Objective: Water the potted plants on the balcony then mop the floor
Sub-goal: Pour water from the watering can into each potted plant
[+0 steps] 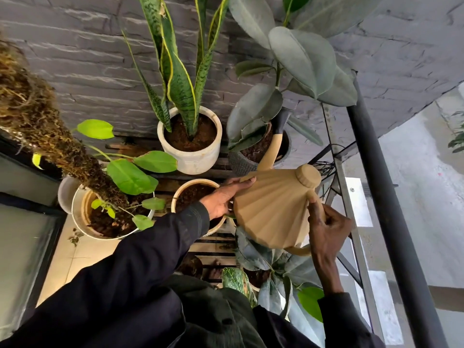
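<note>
Setting: grey brick wall (pixel 88 59) behind a cluster of pots on a slatted rack (pixel 213 247); black railing (pixel 384 197) on the right.
Task item: I logged the tan pleated can (pixel 271 214) in the air over the rack, tilted, with its spout (pixel 270 156) aimed at the dark pot (pixel 239 165). The spout's black tip sat among the rubber plant (pixel 301 59) leaves above that pot. I could not tell whether water was running.
Left: left hand (pixel 226 199) lay flat against the can's side, fingers straight, propping and not gripping.
Right: right hand (pixel 326 229) had its fingers curled round the can's handle (pixel 317 204), grasping it.
Other pots: white pot (pixel 190 159) with a snake plant stood just left of the dark pot. The tan pot (pixel 180 189) of bare soil lay under the left wrist, and the moss-pole pot (pixel 80 222) stood further left.
</note>
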